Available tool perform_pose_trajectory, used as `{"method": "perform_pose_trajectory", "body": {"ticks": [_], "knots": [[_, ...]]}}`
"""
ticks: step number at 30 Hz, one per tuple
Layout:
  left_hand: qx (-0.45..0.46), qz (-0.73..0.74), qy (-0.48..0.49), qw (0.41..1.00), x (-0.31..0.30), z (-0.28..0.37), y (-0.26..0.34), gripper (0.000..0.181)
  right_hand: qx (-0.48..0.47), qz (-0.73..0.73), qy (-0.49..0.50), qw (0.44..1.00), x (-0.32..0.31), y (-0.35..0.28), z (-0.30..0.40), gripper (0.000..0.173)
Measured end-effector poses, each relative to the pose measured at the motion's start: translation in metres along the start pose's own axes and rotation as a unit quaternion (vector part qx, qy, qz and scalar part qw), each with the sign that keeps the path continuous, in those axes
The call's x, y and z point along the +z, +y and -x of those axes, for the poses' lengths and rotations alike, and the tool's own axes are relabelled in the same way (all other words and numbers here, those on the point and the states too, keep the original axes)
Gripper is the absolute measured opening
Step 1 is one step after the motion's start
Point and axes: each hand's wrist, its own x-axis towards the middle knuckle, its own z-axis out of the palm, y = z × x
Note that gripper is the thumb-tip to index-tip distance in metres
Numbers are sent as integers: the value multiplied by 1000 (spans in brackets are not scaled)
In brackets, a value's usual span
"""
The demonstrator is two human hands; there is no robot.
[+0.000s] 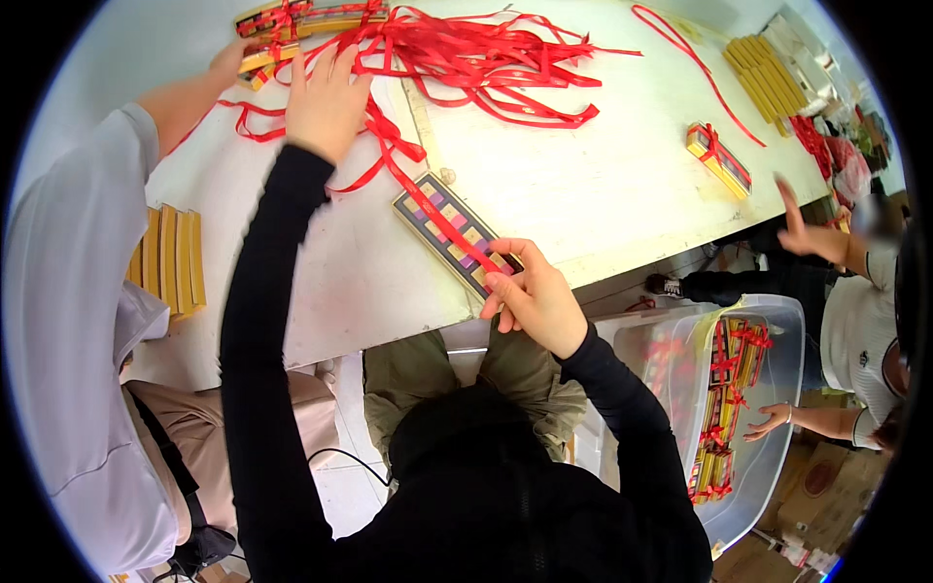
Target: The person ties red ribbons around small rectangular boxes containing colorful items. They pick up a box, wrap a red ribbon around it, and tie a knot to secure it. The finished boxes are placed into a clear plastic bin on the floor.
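My right hand point(536, 295) grips the near end of a long, flat gift box point(444, 211) with colored squares on its face, at the table's front edge. A red printed ribbon point(430, 209) runs lengthwise over the box, its near end pinched between my right thumb and fingers. My left hand point(328, 102) reaches forward, palm down, fingers spread at the left side of a large tangle of red ribbons point(481, 62); whether its hidden fingertips hold a strand I cannot tell. Ribbon loops lie just right of its wrist.
A co-worker's hand point(232, 62) touches ribbon-tied boxes point(270, 52) at the far left. Stacked gold boxes point(171, 255) stand at the left, more point(765, 80) at the far right. One tied box point(718, 160) lies on the right. A plastic bin point(783, 437) holds tied boxes beside another person.
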Motion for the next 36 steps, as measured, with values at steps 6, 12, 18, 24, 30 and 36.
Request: {"method": "perform_pose_trajectory", "body": {"ticks": [6,12,18,24,30,36], "knots": [[-324,404,-146,843,-15,94,92,39,-3,22,-7,1000,-3,12,-11,66],[-381,573,-84,721,-18,93,128,25,-6,-34,25,999,14,25,14,68],[-432,761,5,484,-46,88,147,17,-58,-59,75,994,39,49,39,71],[-433,775,-38,459,-32,75,147,18,-187,-144,67,969,47,94,43,55],[-434,726,-118,520,-22,67,129,24,-227,-216,31,949,54,98,36,18],[-403,747,-122,515,-34,67,135,31,-189,-193,37,962,57,87,36,15]]}}
